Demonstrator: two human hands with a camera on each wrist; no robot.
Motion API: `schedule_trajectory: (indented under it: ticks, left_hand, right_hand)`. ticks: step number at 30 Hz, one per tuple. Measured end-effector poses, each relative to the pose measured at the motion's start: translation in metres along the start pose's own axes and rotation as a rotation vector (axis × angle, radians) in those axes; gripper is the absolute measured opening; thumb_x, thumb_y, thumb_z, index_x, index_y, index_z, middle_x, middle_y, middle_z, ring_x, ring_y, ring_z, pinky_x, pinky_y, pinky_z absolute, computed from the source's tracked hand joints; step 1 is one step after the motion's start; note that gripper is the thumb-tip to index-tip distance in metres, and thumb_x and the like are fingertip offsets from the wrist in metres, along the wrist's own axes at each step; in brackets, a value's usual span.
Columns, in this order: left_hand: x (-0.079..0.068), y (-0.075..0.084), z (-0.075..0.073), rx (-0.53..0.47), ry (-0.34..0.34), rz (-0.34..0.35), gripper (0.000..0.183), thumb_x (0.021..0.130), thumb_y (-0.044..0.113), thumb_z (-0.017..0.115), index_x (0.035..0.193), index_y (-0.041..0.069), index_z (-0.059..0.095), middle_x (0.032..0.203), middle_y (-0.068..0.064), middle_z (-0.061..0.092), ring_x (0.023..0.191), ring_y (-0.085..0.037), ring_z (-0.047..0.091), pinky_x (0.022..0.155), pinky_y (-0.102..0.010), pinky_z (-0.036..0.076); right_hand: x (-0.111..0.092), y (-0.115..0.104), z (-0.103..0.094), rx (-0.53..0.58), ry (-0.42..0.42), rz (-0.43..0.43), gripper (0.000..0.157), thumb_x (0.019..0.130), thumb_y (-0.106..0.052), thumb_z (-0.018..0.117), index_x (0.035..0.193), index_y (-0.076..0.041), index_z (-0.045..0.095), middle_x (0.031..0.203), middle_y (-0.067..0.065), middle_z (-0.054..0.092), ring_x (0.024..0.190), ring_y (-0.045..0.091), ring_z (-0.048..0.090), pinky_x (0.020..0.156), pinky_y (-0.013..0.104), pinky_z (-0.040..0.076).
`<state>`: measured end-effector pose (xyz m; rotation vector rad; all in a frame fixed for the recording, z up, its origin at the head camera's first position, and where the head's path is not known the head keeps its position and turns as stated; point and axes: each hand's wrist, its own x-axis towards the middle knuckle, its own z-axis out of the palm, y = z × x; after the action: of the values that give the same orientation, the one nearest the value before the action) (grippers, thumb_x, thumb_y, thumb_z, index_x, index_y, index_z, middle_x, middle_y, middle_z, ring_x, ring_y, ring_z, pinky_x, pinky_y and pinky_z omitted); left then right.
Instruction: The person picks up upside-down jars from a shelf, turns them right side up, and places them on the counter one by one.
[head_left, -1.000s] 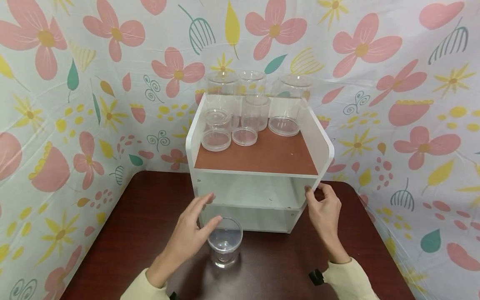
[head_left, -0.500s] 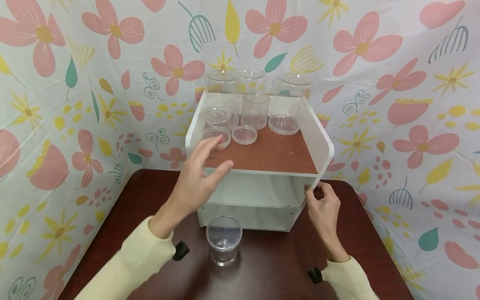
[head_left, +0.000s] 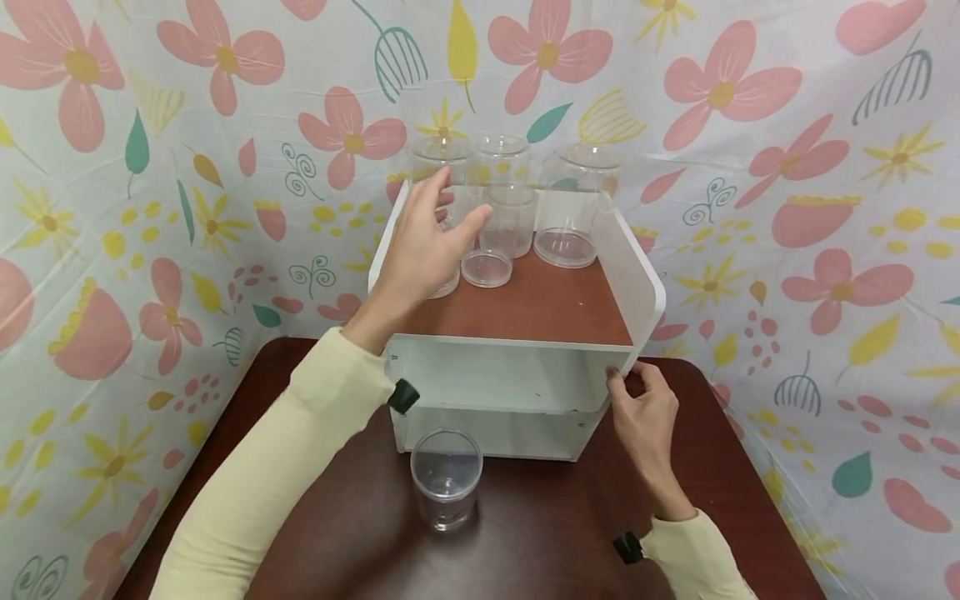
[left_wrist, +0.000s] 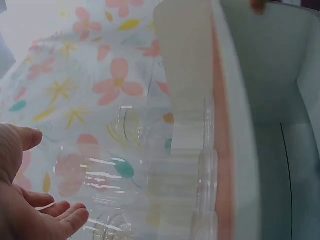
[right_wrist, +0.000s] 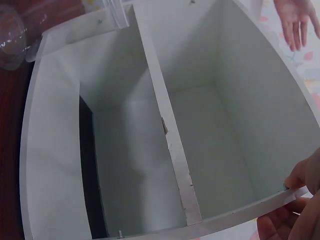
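My left hand (head_left: pixel 423 242), fingers spread, reaches up over the top shelf in front of a clear plastic jar (head_left: pixel 447 287) that it mostly covers in the head view. In the left wrist view the hand (left_wrist: pixel 40 200) holds nothing, and a clear jar (left_wrist: pixel 95 172) lies before its fingers. My right hand (head_left: pixel 647 417) pinches the front edge of the right side panel of a white shelf unit (head_left: pixel 641 279), thumb inside and fingers outside, as the right wrist view shows. A clear cup-shaped container (head_left: pixel 447 479) stands on the table in front of the unit.
More clear jars stand at the back of the brown top board (head_left: pixel 555 308), including a wide one (head_left: pixel 566 246) at the right and a narrow one (head_left: pixel 487 271) in front. Two white compartments (head_left: pixel 495 379) lie below. Floral cloth (head_left: pixel 750 167) hangs behind the dark table (head_left: pixel 540 533).
My left hand has risen from beside the cup-shaped container on the table to the jars at the left of the top shelf. The right hand stays on the side panel.
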<state>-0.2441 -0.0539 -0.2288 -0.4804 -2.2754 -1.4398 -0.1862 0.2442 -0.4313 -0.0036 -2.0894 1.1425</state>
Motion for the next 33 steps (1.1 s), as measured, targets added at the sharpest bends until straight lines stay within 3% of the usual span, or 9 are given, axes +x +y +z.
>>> schedule_trajectory:
  ticks: [4, 12, 20, 33]
  left_hand:
    - [0.02, 0.002, 0.004, 0.071, -0.021, -0.107, 0.081, 0.099, 0.046, 0.067, 0.162, 0.011, 0.031, 0.158, -0.005, 0.04, 0.137, -0.016, 0.047, 0.108, -0.027, 0.041]
    - [0.041, -0.002, 0.016, 0.074, -0.014, -0.178, 0.087, 0.095, 0.048, 0.071, 0.162, 0.009, 0.03, 0.157, -0.009, 0.038, 0.139, -0.022, 0.043, 0.111, -0.033, 0.038]
    - [0.048, -0.001, 0.025, 0.137, 0.001, -0.202, 0.087, 0.094, 0.049, 0.072, 0.161, 0.01, 0.032, 0.155, -0.006, 0.041, 0.139, -0.019, 0.043, 0.113, -0.031, 0.037]
    - [0.055, 0.0, 0.043, 0.219, 0.029, -0.186, 0.095, 0.09, 0.055, 0.075, 0.161, 0.008, 0.03, 0.157, -0.008, 0.04, 0.144, -0.02, 0.039, 0.117, -0.034, 0.033]
  right_hand:
    - [0.0, 0.0, 0.0, -0.003, 0.003, 0.006, 0.017, 0.095, -0.007, 0.071, 0.104, 0.007, 0.072, 0.096, 0.015, 0.071, 0.078, 0.003, 0.057, 0.066, 0.013, 0.042]
    - [0.001, -0.001, 0.001, -0.02, 0.009, 0.019, 0.017, 0.094, -0.008, 0.072, 0.105, 0.006, 0.072, 0.098, 0.015, 0.072, 0.081, 0.005, 0.057, 0.067, 0.015, 0.041]
    - [0.002, -0.001, 0.002, -0.031, 0.011, 0.016, 0.018, 0.093, -0.007, 0.072, 0.105, 0.007, 0.072, 0.1, 0.017, 0.072, 0.082, 0.007, 0.057, 0.068, 0.017, 0.041]
    - [0.001, 0.001, 0.001, -0.031, 0.014, 0.023, 0.018, 0.093, -0.007, 0.072, 0.105, 0.007, 0.072, 0.099, 0.016, 0.072, 0.083, 0.005, 0.057, 0.069, 0.017, 0.041]
